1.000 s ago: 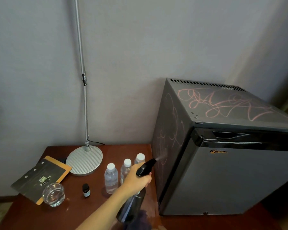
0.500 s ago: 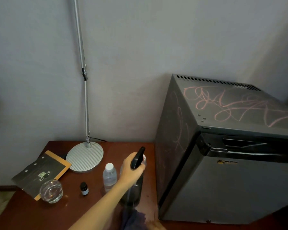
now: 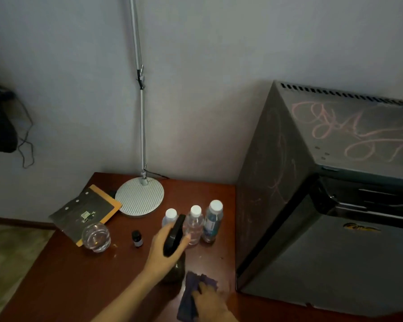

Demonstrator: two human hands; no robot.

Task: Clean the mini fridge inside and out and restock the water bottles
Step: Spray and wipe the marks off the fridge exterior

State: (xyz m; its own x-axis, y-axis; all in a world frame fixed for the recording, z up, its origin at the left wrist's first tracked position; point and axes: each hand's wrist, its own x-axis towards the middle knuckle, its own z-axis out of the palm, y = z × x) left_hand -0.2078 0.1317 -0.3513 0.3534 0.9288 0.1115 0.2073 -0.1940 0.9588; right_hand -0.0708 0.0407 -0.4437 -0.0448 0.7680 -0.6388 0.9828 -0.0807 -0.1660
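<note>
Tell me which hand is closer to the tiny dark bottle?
Left. The left hand, gripping the spray bottle, is right of the tiny dark bottle; the right hand is farther, on the cloth.

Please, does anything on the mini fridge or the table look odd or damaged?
Yes. Pink scribbles cover the top of the mini fridge, and fainter ones mark the side facing the water bottles; they look like graffiti, not a finish.
</note>
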